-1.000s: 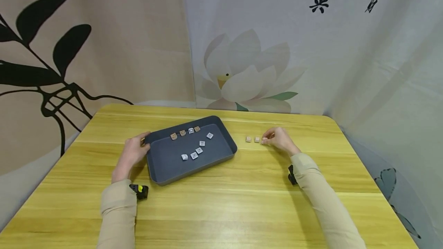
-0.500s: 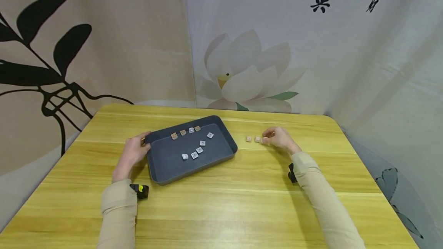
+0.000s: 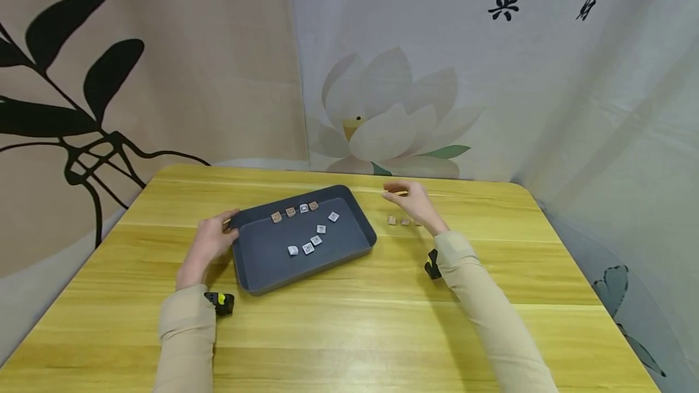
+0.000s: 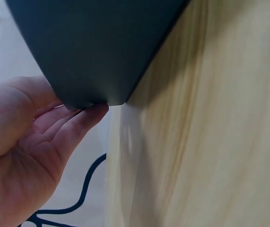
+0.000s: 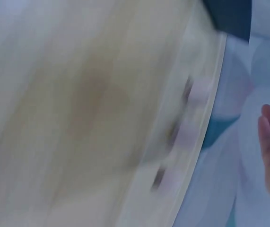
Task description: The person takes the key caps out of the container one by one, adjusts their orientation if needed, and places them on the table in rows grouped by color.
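Note:
My left hand grips the left end of a dark grey rectangular tray, fingers and thumb at its rim. Closer up, in the left wrist view, thumb and fingers pinch the tray's corner. Inside the tray lie several small white cubes with marks on top and several brown ones along the far wall. My right hand is raised right of the tray, its fingers apart and holding nothing. Below it, three small pale cubes sit in a row on the table, the rightmost partly hidden by the wrist.
The yellow wooden table reaches back to a printed curtain with a lotus and dark leaves. Each wrist carries a black camera. The right wrist view is blurred.
My right hand has let go of the rightmost cube in the row, lifted, and moved left and away from me. The left hand and tray stay nearly still.

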`<state>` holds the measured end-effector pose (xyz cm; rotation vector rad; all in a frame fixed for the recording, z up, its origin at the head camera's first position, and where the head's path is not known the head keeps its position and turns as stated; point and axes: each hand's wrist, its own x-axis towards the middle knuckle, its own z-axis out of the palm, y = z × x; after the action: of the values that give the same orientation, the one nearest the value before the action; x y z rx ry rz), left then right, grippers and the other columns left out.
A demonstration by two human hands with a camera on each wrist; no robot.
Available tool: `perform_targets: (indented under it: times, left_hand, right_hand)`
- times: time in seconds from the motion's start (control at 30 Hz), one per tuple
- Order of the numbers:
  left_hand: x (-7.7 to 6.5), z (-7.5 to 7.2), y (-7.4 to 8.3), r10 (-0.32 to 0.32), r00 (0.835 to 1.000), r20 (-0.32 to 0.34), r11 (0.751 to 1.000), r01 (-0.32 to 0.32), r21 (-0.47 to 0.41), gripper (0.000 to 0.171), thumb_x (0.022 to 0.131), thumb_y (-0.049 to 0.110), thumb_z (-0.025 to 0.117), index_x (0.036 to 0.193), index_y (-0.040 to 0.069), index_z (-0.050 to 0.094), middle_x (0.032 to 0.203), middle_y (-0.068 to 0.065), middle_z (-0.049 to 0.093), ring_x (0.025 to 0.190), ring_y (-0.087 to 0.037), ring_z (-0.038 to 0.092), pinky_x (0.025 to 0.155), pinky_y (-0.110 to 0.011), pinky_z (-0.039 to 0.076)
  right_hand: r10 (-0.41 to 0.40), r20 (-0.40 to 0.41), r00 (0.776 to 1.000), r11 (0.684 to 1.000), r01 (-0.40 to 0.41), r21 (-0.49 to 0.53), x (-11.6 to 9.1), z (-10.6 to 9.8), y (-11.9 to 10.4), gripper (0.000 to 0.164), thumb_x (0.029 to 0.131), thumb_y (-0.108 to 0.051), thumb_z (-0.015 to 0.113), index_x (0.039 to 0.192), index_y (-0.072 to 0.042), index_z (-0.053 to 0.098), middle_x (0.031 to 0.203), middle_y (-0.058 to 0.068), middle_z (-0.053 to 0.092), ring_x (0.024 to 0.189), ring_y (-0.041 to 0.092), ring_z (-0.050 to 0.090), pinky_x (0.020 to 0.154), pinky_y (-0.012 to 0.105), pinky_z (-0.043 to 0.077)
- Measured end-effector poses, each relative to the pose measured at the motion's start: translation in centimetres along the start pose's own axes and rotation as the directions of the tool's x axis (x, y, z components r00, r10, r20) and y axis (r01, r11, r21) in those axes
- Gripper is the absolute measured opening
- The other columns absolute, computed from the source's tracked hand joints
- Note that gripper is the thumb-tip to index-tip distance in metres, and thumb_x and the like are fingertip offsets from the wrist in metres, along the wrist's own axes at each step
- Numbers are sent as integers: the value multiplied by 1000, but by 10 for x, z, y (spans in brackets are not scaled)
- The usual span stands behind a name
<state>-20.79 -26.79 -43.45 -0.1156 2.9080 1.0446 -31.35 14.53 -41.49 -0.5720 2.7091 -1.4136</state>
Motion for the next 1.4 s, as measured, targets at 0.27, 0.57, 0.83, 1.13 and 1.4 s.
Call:
perform_targets:
  times: [0.27, 0.57, 0.83, 1.13, 1.4]
  left_hand:
    - [-1, 0, -4, 18, 1000, 17, 1000, -18, 2, 53, 89, 5, 48, 140, -1, 34, 137, -35, 35, 121, -48, 42, 50, -23, 44]
    - [-3, 2, -3, 25, 1000, 16, 1000, -25, 14, 53, 89, 5, 49, 139, 0, 36, 136, -35, 35, 120, -46, 44, 69, -28, 51]
    - [0, 4, -1, 24, 999, 23, 1000, -24, -15, 53, 89, 6, 48, 140, 2, 35, 139, -35, 31, 121, -48, 41, 54, -26, 46]
    - [-1, 0, -1, 17, 1000, 18, 1000, -17, -14, 53, 89, 5, 48, 140, 1, 35, 140, -34, 31, 121, -47, 41, 52, -25, 44]
    - [-1, -1, 0, 14, 999, 30, 1000, -14, -21, 53, 89, 5, 47, 140, 1, 34, 140, -36, 29, 122, -48, 40, 55, -27, 46]
  right_hand:
    - [-55, 77, 996, 998, 52, 31, 26, 54, -43, 33, 86, -23, 63, 115, -7, 63, 112, 8, 66, 104, 22, 62, 89, 33, 51]
    - [-69, 163, 984, 997, 73, -16, 42, 103, -59, 32, 86, -20, 63, 115, -5, 64, 109, 6, 68, 102, 17, 63, 88, 29, 51]
    - [-7, 267, 964, 985, 54, -167, 38, 117, -53, 40, 87, -19, 62, 126, -11, 57, 126, 6, 59, 120, 20, 53, 101, 35, 43]
    - [-102, 301, 948, 918, 206, -338, 36, 124, -47, 31, 83, -16, 66, 114, -12, 66, 110, 3, 64, 105, 17, 57, 91, 32, 48]
    - [-133, 276, 952, 912, 227, -341, 31, 122, -45, 21, 83, -16, 66, 102, -9, 71, 97, 3, 68, 89, 13, 62, 77, 24, 51]
